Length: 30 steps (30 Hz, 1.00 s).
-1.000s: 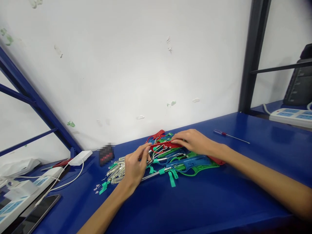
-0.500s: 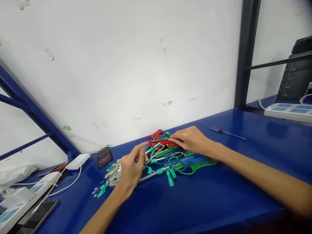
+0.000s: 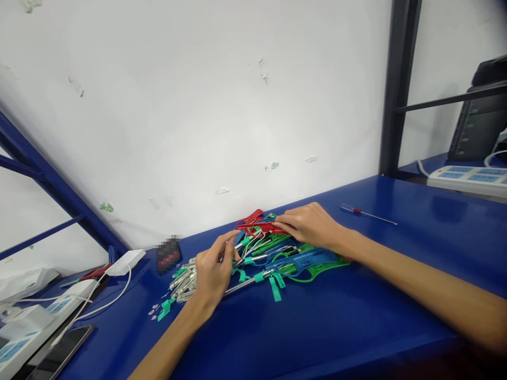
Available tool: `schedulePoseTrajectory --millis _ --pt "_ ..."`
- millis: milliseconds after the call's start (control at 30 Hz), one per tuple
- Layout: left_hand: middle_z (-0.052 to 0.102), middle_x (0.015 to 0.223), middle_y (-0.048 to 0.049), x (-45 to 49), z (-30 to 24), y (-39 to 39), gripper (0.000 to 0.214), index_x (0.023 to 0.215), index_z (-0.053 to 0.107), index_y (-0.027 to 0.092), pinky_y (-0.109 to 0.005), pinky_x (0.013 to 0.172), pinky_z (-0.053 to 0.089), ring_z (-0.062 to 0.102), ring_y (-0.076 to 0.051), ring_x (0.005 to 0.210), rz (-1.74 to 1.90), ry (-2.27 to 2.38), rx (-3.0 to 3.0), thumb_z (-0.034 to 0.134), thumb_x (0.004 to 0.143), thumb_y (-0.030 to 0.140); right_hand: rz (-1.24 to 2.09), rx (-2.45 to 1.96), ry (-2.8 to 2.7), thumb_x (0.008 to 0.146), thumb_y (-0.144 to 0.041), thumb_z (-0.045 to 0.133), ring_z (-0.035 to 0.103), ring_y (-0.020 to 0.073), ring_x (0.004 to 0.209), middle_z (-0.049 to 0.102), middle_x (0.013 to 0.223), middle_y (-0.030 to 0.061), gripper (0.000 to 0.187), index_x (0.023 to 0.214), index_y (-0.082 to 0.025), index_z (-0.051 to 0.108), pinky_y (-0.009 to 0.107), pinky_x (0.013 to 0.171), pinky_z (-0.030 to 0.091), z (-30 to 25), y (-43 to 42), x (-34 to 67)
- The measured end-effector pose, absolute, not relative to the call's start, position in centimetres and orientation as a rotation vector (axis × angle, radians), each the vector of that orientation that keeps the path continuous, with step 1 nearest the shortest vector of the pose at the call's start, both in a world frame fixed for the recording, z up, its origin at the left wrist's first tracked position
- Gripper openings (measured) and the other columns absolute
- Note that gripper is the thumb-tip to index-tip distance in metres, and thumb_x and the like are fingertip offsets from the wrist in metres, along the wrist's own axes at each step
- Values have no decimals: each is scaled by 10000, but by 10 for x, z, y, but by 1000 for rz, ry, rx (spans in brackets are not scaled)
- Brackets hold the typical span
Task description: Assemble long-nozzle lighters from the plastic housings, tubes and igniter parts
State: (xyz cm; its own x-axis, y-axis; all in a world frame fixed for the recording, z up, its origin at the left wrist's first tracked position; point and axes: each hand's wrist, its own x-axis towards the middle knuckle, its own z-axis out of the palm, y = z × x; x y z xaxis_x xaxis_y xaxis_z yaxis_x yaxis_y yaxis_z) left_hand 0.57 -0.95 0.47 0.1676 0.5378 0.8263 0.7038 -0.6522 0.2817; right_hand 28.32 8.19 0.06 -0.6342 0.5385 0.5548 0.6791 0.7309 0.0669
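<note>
My right hand (image 3: pixel 307 224) pinches the right end of a red plastic long-neck lighter handle (image 3: pixel 257 227) between thumb and fingers, just above a pile. At the handle's left end, my left hand (image 3: pixel 216 264) has its thumb and forefinger pinched together against it; the exact contact is partly hidden. Under both hands lie several more long-neck lighters, among them a blue lighter handle (image 3: pixel 312 260) and a green lighter handle (image 3: pixel 317 273), with metal tubes, white wires and strips of teal tape (image 3: pixel 275 289). The tubes' ends (image 3: pixel 186 285) bunch left of my left hand.
A screwdriver (image 3: pixel 368 214) lies at the right on the blue table (image 3: pixel 336 327). To the left are a phone (image 3: pixel 61 351), a power strip (image 3: pixel 75 298), a white adapter (image 3: pixel 125 262) with cables, and a dark, blurred packet (image 3: pixel 169 255). The white wall rises behind.
The red handle has turned slightly, so more of its broad side shows. Both hands stay almost in place; the whole view has shifted a little.
</note>
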Motion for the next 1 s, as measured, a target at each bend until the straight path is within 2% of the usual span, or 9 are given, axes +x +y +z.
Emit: schedulePoseTrajectory --millis 600,1000 --pt "662 588 51 5 12 -14 213 1140 758 166 -142 485 446 607 -66 472 -1519 -1242 -2207 569 1070 236 -407 -1050 -2306 1028 -411 653 705 184 995 707 1224 76 306 1243 -195 675 391 864 618 5 97 308" --pt "649 565 57 6 12 -13 222 1129 767 166 -143 474 431 591 -63 445 -1493 -1248 -2206 570 1062 242 -394 -1010 -2298 1033 -412 646 704 170 960 714 1193 70 288 1220 -196 682 373 842 619 4 93 305"
